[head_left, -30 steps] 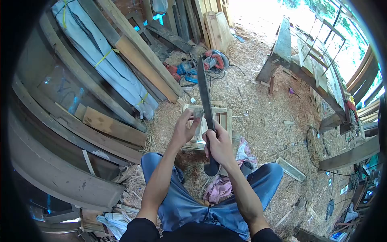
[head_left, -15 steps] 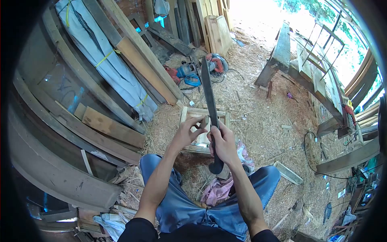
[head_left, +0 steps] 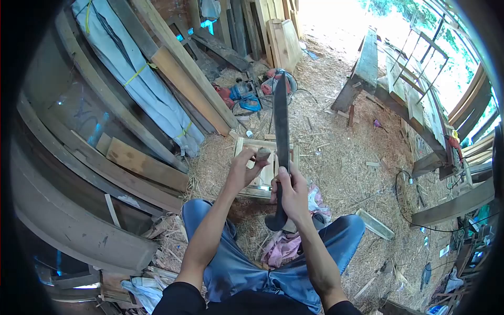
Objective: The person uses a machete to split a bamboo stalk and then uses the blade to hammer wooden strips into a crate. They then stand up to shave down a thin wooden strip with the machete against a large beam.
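A long dark machete (head_left: 282,118) points away from me, its blade upright in view and its black handle hooked at the butt. My right hand (head_left: 292,194) is wrapped around that handle. To the left of the blade, my left hand (head_left: 243,170) pinches a small brownish block (head_left: 263,154), perhaps a sharpening stone. The block is a little apart from the blade. Below both hands is a light wooden frame (head_left: 240,152) on the ground, partly covered by them. A pink cloth (head_left: 283,251) lies between my knees.
Blue and red power tools (head_left: 245,97) lie on the shavings ahead. Long boards (head_left: 194,68) and a wrapped bundle (head_left: 139,79) lean at the left. A heavy wooden bench (head_left: 367,68) stands at the right. A black cable (head_left: 401,210) runs along the ground there.
The machete has swung slightly right, and its broad side now faces me more. My left hand and the block have moved a little left, away from the blade.
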Tool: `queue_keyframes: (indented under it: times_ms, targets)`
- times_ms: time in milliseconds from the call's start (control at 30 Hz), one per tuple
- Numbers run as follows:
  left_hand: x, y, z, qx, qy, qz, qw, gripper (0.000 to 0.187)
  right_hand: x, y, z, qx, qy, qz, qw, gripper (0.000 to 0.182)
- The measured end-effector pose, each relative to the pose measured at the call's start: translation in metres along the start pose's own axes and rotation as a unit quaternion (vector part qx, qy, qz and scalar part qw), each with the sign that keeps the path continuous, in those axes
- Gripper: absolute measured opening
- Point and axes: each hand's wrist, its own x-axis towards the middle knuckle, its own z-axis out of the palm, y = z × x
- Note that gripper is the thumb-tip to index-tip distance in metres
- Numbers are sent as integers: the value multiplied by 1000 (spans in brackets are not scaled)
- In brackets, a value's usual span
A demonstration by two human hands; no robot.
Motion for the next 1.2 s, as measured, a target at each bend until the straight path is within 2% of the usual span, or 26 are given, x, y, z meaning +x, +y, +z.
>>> queue_keyframes:
  times_ms: [33,167,233,267,300,333,367,433,500,533,600,667,800,867,900,967,1000,1033,1100,1133,1200]
  targets:
    - [-1,-1,1,-59,4,-60,996,24,1,-5,1,23,7,15,1000,31]
    - [2,-14,4,-48,-13,-95,994,26,4,-11,-10,45,-4,70,997,34]
    - [5,-16,1,-71,7,-99,993,21,2,-11,-11,53,4,79,995,34]
    - [7,-17,0,-72,9,-97,993,21,2,-6,-11,31,19,58,998,34]
    - [9,-19,-2,-137,43,-109,984,20,3,0,-13,9,36,38,999,34]
    - [10,-21,-3,-200,75,-122,969,18,6,4,-16,9,38,39,998,34]
    - [12,-24,-4,-202,73,-125,969,18,9,10,-21,-26,46,41,998,33]
    - [20,-24,-11,-289,163,-140,933,17,15,33,-33,-60,52,46,996,34]
    - [22,-23,-17,-326,169,-153,917,18,24,65,-49,-193,69,26,978,36]
    - [22,-27,-19,-343,174,-174,906,18,22,70,-53,-204,62,55,975,36]
    - [23,-26,-21,-362,179,-193,894,18,19,90,-60,-230,54,54,970,35]
    - [22,-18,-18,-348,173,-182,903,19,10,99,-67,-226,47,88,969,27]
    - [15,-13,-1,-338,121,-188,914,20,2,100,-70,-134,47,116,983,34]
    - [14,-10,16,-335,104,-120,929,23,-3,83,-71,-64,47,102,992,35]
    - [15,-3,22,-337,98,-121,929,23,-4,75,-73,-62,53,104,991,35]
    - [16,17,31,-341,43,-123,931,28,-4,58,-80,-37,23,11,999,30]
    - [18,25,37,-334,36,-125,933,27,-5,49,-86,20,16,10,1000,30]
    - [19,31,44,-335,32,-127,933,27,-8,36,-90,103,30,52,993,30]
    - [23,43,62,-324,2,-78,943,27,-16,8,-105,108,38,110,987,28]
    - [23,55,67,-296,0,-101,950,26,-18,3,-112,109,44,113,987,28]
    - [21,63,84,-254,-26,-97,962,27,-25,-1,-126,27,87,84,992,27]
